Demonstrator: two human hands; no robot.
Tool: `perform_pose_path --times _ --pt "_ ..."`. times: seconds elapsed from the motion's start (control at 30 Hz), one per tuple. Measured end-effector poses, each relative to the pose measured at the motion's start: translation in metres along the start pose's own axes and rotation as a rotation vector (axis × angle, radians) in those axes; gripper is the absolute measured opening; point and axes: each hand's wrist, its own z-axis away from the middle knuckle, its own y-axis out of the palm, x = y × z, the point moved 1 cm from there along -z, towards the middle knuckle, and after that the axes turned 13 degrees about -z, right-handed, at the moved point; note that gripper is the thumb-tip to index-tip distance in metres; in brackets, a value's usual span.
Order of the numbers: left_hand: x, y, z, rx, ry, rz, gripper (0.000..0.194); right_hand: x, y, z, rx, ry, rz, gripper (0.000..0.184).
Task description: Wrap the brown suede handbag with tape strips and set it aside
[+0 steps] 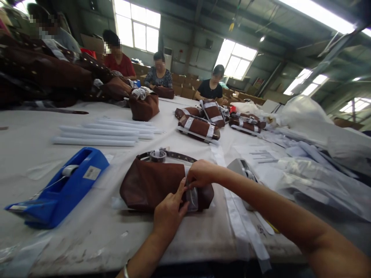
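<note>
A brown leather bag point(156, 181) lies on the table in front of me, with a dark studded strap and a rolled buckle end along its far side. Around its right part runs a translucent plastic strip point(192, 199). The fingers of my right hand point(201, 173) are closed in a pinch on this strip, over the top of the bag. From the near side, my left hand point(169, 210) rests against bag and strip. Its index finger is stretched towards the right fingertips, with the thumb apart lower down. The pinched piece is mostly hidden.
Left stands a blue tape dispenser point(78, 185); a grey dispenser point(243, 170) is right, behind my forearm. White rolled tubes point(98, 135) lie beyond. Wrapped brown bags point(198, 127) are further back, plastic sheets point(307, 173) at right, brown bags point(58, 73) piled left. Several people sit across.
</note>
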Motion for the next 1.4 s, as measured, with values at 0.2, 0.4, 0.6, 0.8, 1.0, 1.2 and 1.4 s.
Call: perform_pose_path --times 0.2,0.4,0.6,0.8,1.0,1.2,1.4 --pt "0.001 0.002 0.001 -0.022 0.01 -0.006 0.077 0.011 -0.009 -0.013 0.064 0.033 0.186 0.033" --pt "-0.002 -0.002 0.0 0.035 -0.013 -0.038 0.074 0.01 -0.015 -0.019 0.043 0.092 0.236 0.036" --pt "-0.003 -0.006 -0.003 0.048 -0.01 0.045 0.076 -0.042 -0.024 -0.007 -0.225 0.329 -0.047 0.029" --pt "-0.001 -0.005 -0.002 0.037 0.01 0.072 0.08 -0.029 0.015 0.028 -0.634 0.445 -0.104 0.04" --pt "0.002 -0.002 0.003 -0.081 0.19 0.067 0.062 0.017 0.096 0.036 -0.648 0.034 -0.207 0.054" --pt "0.05 -0.041 0.023 -0.243 0.577 -0.281 0.04 0.008 0.102 0.035 -0.711 0.028 -0.195 0.055" --pt "0.12 -0.077 0.039 -0.257 0.578 -0.571 0.056 0.018 0.103 0.038 -0.865 0.02 -0.122 0.047"
